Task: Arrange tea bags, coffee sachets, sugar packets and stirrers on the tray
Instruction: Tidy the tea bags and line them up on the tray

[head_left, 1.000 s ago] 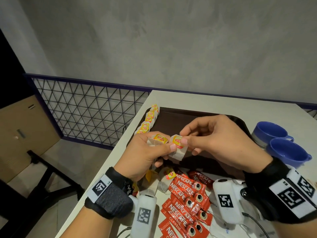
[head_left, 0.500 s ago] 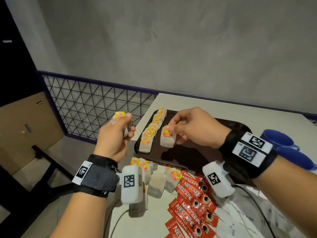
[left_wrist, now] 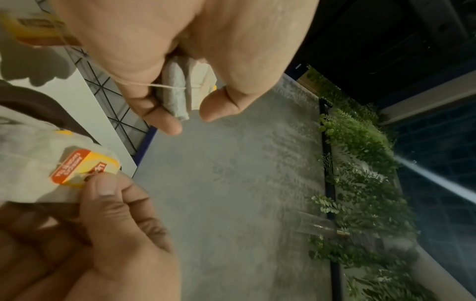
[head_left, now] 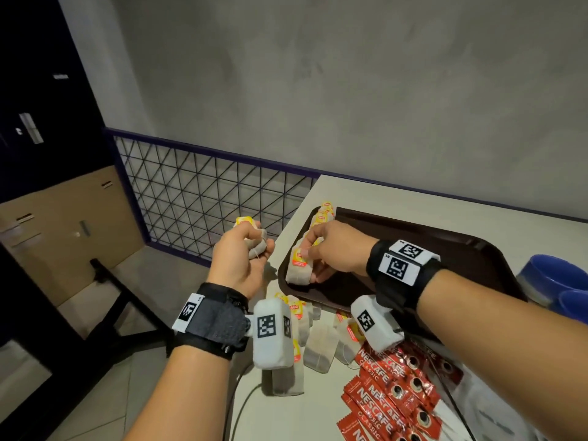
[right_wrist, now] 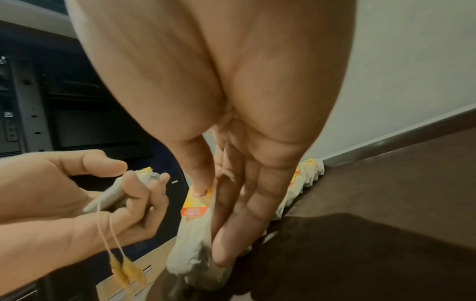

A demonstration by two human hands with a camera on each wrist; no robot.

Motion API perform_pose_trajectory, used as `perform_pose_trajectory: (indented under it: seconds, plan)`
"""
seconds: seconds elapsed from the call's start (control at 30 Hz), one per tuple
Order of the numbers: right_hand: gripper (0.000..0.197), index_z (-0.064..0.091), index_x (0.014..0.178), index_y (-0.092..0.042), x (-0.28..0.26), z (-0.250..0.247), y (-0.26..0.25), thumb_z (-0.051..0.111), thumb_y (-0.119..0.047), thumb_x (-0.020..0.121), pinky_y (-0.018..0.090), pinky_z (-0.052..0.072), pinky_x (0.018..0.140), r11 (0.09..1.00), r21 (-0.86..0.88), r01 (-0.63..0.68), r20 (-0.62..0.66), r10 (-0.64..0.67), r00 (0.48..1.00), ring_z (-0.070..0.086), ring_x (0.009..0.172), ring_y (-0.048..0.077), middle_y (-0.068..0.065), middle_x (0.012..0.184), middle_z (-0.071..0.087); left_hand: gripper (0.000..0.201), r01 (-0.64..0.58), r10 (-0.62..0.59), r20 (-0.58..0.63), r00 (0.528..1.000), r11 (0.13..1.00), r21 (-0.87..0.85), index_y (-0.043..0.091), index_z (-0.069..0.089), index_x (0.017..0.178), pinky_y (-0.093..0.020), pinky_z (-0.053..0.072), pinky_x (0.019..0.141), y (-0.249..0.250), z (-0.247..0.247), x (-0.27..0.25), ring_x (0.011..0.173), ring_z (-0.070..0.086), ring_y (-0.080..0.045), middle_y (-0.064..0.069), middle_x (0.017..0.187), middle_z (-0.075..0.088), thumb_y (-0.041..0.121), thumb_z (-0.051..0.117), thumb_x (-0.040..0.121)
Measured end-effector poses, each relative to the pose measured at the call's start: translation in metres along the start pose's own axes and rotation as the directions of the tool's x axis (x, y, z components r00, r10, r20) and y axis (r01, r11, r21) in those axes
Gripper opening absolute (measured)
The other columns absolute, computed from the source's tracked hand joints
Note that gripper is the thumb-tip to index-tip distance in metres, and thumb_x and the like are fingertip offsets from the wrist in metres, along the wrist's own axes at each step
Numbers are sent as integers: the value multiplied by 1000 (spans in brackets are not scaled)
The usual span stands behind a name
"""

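Several red Nescafé Classic sachets [head_left: 391, 396] lie fanned on the white table [head_left: 318, 409], nearest the viewer and on the near side of the brown tray [head_left: 461, 249]. Just beyond them, still short of the tray's near rim, loose tea bags [head_left: 319, 348] lie scattered, partly hidden by the wrist-mounted cameras.

Left hand [head_left: 240, 259]: held off the tray's left edge, clear of the table. Fingers [right_wrist: 144, 193] are curled round a folded tea bag [head_left: 254, 240]; its yellow tag shows above the knuckles and its string hangs in a loop below the palm in the right wrist view.

Right hand [head_left: 337, 253]: over the tray's near-left corner. Thumb and fingers pinch the Lipton tea bag [head_left: 299, 265] by its upper part, thumb on the yellow-and-red tag, the other fingers extended down its far face. The bag stands upright; its lower end appears to meet the tray floor, though contact cannot be confirmed.

Beyond that bag, a row of tea bags [head_left: 321, 218] runs along the tray's left edge toward the far corner. Two blue cups [head_left: 560, 281] stand on the table off the tray's right side. A grey wall [head_left: 350, 90] backs the table.
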State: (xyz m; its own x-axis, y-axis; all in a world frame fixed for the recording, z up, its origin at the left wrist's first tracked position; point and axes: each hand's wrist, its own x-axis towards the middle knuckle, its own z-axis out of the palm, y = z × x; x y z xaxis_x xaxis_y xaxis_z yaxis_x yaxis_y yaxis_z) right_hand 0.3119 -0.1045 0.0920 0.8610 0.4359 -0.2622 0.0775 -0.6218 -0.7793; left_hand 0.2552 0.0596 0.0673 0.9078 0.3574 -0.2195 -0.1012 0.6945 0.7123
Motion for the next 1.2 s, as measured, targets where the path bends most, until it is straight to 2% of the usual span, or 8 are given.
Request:
perform_pose_trajectory:
  seconds: [0.13, 0.23, 0.33, 0.5, 0.7, 0.8, 0.97, 1.2]
  plan:
    - [5, 64, 104, -5, 4, 3, 6, 59, -4, 103, 44, 64, 74, 999, 7, -36, 74, 36, 997, 72, 70, 30, 33, 104, 73, 20, 4, -4, 9, 1000, 1000, 1, 5, 52, 100, -27, 49, 68, 1, -1, 1, 47, 51, -12, -8, 77, 49, -6, 40, 89]
    - [7, 68, 104, -2, 5, 5, 6, 63, -6, 100, 46, 65, 80, 999, -10, -35, 45, 35, 998, 72, 73, 28, 20, 92, 73, 17, 4, -4, 12, 1000, 1000, 7, 5, 52, 97, -28, 48, 70, 1, -1, 0, 40, 49, -9, -6, 76, 47, -6, 40, 91]
    - [15, 71, 110, 0, 6, 5, 3, 68, -8, 98, 41, 66, 78, 998, -51, -28, 18, 29, 999, 73, 80, 25, 9, 93, 75, 18, -1, 1, 2, 1000, 1000, 20, 5, 56, 98, -28, 50, 70, 0, -1, 0, 48, 53, -11, -7, 80, 50, -5, 43, 90]
    - [25, 70, 113, -6, 10, 3, -1, 76, -20, 94, 45, 64, 85, 992, -121, -46, -37, 42, 998, 77, 94, 31, 13, 107, 74, 16, -2, 2, -9, 1000, 999, 41, 3, 59, 98, -27, 50, 68, 0, 1, -1, 72, 53, -21, -11, 89, 53, -4, 46, 91]
    - [21, 72, 105, 7, 5, -4, 5, 69, -8, 90, 45, 65, 80, 970, -234, -62, -56, 50, 997, 77, 86, 34, 22, 97, 77, 17, -9, 10, -19, 1000, 999, 43, 0, 58, 104, -28, 50, 69, 2, 4, -4, 81, 53, -25, -14, 98, 52, -5, 46, 92]
    - [15, 77, 102, 0, 0, 0, 6, 74, -11, 91, 43, 64, 85, 961, -271, -60, 42, 74, 996, 77, 94, 33, 16, 101, 78, 17, -9, 10, -15, 1000, 999, 47, 1, 58, 104, -27, 50, 69, 1, 4, -5, 81, 53, -25, -14, 98, 53, -5, 46, 93]
    - [16, 79, 102, -4, -6, 7, 2, 73, -17, 95, 42, 65, 84, 961, -275, -21, 57, 38, 998, 77, 94, 30, 13, 102, 78, 19, -4, 4, -11, 1000, 1000, 30, 0, 58, 108, -27, 51, 69, 1, 4, -6, 80, 53, -24, -13, 96, 53, -5, 46, 93]
    - [15, 77, 105, -6, -22, -13, -1, 68, -17, 97, 41, 63, 83, 954, -299, -9, 18, 15, 1000, 68, 79, 19, 7, 96, 77, 32, 56, -56, 6, 998, 998, -8, -3, 55, 111, -29, 53, 74, -1, 8, -12, 86, 50, -28, -17, 106, 48, -9, 35, 87]
